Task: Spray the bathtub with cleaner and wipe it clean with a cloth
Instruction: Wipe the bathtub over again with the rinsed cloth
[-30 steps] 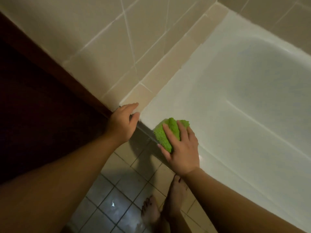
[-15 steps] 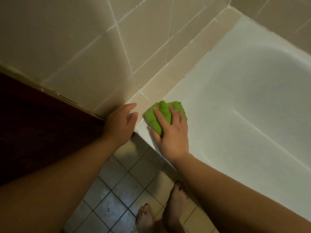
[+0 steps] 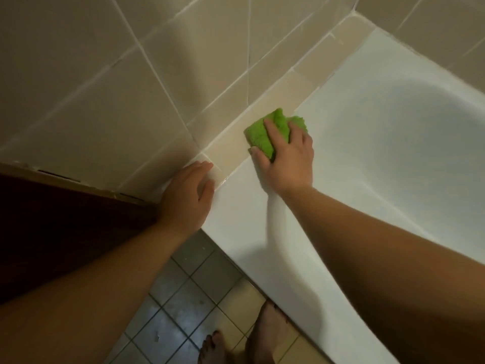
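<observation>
Green cloth (image 3: 273, 132) under flat right hand (image 3: 286, 156); left hand (image 3: 187, 197) open, beside bathtub (image 3: 262, 206).

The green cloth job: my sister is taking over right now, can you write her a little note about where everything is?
Right hand: fingers pressing the green cloth down where the bathtub rim meets the tile ledge.
Left hand: open, resting on the ledge by the tub's corner, holding nothing.
No spray bottle in view.
Done: cannot tell what is already wiped.
Left: wipe the rest of the rim and the basin.
</observation>
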